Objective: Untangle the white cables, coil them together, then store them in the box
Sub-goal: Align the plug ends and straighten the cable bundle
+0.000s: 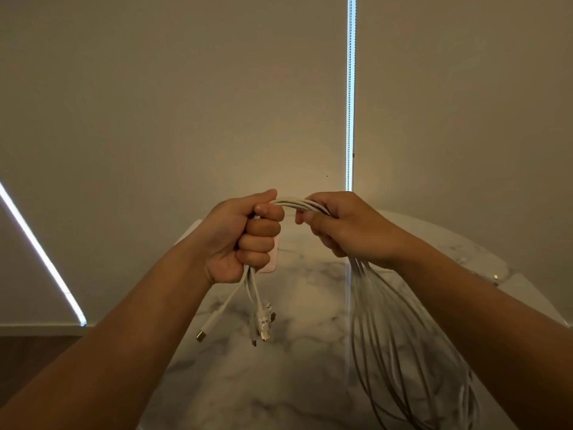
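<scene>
2 hands (248, 237) round blurred white cables (290, 202)

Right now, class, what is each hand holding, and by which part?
Both grip the white cables: the left hand just above the dangling plugs, the right hand further along, above the hanging loops.

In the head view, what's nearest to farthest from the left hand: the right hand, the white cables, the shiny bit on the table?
1. The white cables: gripped in the left hand.
2. The right hand: just beside, gripping them too.
3. The shiny bit: far right on the table.
</scene>
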`<state>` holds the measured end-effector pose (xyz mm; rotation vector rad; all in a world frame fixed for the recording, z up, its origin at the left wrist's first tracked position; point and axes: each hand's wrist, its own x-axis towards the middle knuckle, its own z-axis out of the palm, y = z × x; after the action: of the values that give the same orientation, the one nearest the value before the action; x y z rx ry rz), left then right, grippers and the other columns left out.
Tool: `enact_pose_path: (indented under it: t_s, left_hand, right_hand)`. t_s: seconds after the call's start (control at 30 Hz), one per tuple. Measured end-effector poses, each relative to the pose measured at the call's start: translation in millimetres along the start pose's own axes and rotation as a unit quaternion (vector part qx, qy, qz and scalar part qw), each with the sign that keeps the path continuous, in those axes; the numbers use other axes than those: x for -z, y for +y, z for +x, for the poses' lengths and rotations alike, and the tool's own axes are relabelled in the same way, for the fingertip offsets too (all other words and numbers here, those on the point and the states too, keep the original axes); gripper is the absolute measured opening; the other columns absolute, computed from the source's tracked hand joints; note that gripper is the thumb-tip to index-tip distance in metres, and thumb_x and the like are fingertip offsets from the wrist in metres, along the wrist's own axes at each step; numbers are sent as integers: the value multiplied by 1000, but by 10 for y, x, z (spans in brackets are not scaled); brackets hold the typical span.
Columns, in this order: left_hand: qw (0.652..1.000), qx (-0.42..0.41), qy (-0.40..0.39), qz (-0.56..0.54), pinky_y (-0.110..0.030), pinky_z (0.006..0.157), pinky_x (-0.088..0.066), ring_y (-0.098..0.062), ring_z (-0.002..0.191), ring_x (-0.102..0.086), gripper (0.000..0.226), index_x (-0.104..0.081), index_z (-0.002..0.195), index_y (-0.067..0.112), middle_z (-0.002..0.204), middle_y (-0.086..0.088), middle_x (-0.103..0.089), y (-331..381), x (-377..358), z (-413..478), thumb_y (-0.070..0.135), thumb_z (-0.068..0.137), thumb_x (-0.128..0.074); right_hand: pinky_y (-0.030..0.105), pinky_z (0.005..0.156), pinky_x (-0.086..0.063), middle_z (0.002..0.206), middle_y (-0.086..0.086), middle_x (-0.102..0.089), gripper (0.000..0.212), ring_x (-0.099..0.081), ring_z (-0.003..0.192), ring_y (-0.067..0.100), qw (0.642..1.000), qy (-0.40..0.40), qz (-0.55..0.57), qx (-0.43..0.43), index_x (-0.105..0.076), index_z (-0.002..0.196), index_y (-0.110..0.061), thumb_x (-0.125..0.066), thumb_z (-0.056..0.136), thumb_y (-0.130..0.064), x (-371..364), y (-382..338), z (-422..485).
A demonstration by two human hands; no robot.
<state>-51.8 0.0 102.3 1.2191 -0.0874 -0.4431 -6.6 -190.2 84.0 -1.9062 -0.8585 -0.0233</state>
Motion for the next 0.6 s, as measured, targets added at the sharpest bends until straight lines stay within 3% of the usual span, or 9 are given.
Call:
enact_pose_path:
  t_s: [0.1, 0.17, 0.27, 0.37, 0.47, 0.6]
  left_hand:
    - [1000, 4, -7, 2, -18, 36, -4, -7, 40, -2, 39, -40, 53, 23, 52, 10, -8, -4, -7, 2, 40, 88, -43]
    - [1000, 5, -23, -5, -18, 36, -5, -7, 39, -3, 41, -41, 54, 23, 51, 10, -9, -2, 37, -1, 40, 91, -43]
    - [998, 1, -52, -34, -19, 35, -8, -6, 38, -7, 42, -43, 56, 23, 50, 11, -12, 29, 102, -2, 39, 94, -41]
    - [999, -1, -20, -41, -18, 36, -6, -6, 39, -4, 42, -41, 54, 23, 51, 11, -9, 20, 108, 9, 39, 93, -40]
    - [999, -8, 3, -42, -18, 35, -5, -7, 40, -3, 40, -40, 54, 23, 51, 11, -8, -28, 83, 33, 38, 91, -41]
    - [998, -20, 4, -59, -18, 35, -5, -7, 39, -2, 41, -40, 52, 23, 51, 12, -8, 3, 97, 31, 37, 91, -40]
  right_hand:
    - [24, 42, -26, 55, 0, -37, 21, -30, 45, 12, 987, -79, 133, -43, -62, 90, -6, -50, 101, -19, 84, 47, -7]
    - [22, 42, -21, 57, 2, -30, 26, -25, 45, 12, 958, -136, 243, -74, -58, 85, -7, -49, 100, -27, 144, 81, -28]
    - [15, 37, -25, 54, -2, -28, 31, -24, 39, 8, 911, -151, 365, -117, -56, 86, -11, -44, 96, -38, 148, 172, -86]
    - [12, 35, -14, 57, -4, -23, 35, -15, 38, 5, 907, -136, 367, -158, -52, 83, -16, -39, 99, -44, 87, 223, -103]
    - [16, 37, -11, 57, -3, -23, 38, -14, 41, 7, 928, -87, 310, -187, -46, 77, -17, -36, 103, -43, 23, 204, -90]
    - [24, 43, -15, 59, -1, -29, 35, -20, 47, 10, 962, -17, 242, -123, -54, 91, -9, -38, 104, -37, -78, 220, -137]
